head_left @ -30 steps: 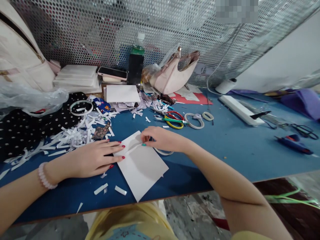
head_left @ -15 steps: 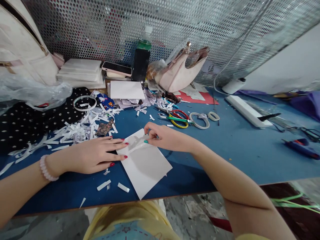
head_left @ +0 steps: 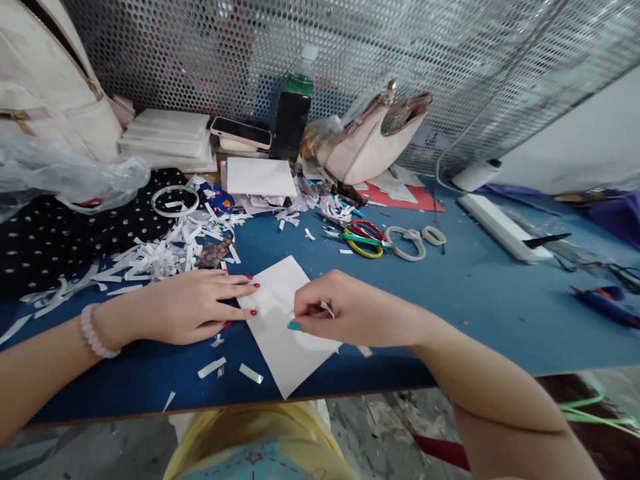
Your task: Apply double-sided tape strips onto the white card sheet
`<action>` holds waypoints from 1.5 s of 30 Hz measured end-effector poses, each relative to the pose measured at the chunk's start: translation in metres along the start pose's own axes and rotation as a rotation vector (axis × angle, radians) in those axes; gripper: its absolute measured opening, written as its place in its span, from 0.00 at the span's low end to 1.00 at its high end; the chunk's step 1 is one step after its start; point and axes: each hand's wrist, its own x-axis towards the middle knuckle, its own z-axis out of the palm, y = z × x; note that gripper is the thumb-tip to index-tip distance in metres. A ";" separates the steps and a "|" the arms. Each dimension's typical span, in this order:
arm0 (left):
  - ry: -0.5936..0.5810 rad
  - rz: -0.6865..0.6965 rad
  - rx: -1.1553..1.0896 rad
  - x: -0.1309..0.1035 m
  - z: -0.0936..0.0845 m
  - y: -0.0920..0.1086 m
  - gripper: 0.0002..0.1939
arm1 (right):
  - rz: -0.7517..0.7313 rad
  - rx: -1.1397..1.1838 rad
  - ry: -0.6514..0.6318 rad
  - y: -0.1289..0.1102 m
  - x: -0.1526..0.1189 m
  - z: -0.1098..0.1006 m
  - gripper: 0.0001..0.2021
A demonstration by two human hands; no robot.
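Observation:
A white rectangular sheet (head_left: 285, 360) lies at a slant near the table's front edge. My left hand (head_left: 193, 307) rests flat, its spread fingertips pressing on the sheet's left edge. Above the right half of the sheet, my right hand (head_left: 350, 310) is closed in a pinch. A bit of white paper strip (head_left: 327, 308) shows between its curled fingers; most of it is hidden. Another pale strip end (head_left: 365, 351) pokes out below that hand, and I cannot tell whether it is the same piece.
Loose paper strips (head_left: 155, 260) heap on the left beside a black dotted cloth (head_left: 100, 233). Scissors (head_left: 367, 239), a white ring (head_left: 407, 243) and a tape roll (head_left: 433, 235) lie beyond my hands. A pale bag (head_left: 373, 150) and stacked white sheets (head_left: 165, 137) stand along the mesh.
My right hand has moved toward me and to the right, away from the sheet's far corner. The strip-like line across the sheet is gone. My left hand stays in place.

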 end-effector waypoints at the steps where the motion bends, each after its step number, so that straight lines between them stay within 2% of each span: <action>1: 0.000 0.000 0.006 0.000 0.000 0.000 0.21 | -0.019 -0.006 0.003 -0.004 -0.001 0.002 0.11; 6: -0.016 0.008 0.023 -0.001 0.000 0.001 0.21 | -0.042 -0.046 0.009 -0.012 -0.003 -0.001 0.11; 11: -0.006 0.016 0.015 -0.001 0.003 0.000 0.22 | 0.134 -0.170 0.015 0.008 0.008 -0.025 0.10; 17: 0.016 0.012 0.011 0.000 0.003 0.001 0.20 | 0.258 -0.225 -0.175 0.038 0.037 -0.041 0.12; 24: 0.008 0.000 0.016 0.001 0.005 0.001 0.20 | 0.254 -0.187 -0.287 0.056 0.053 -0.041 0.13; 45: 0.052 0.021 0.008 0.002 0.008 -0.001 0.20 | 0.300 -0.234 -0.221 0.055 0.053 -0.034 0.11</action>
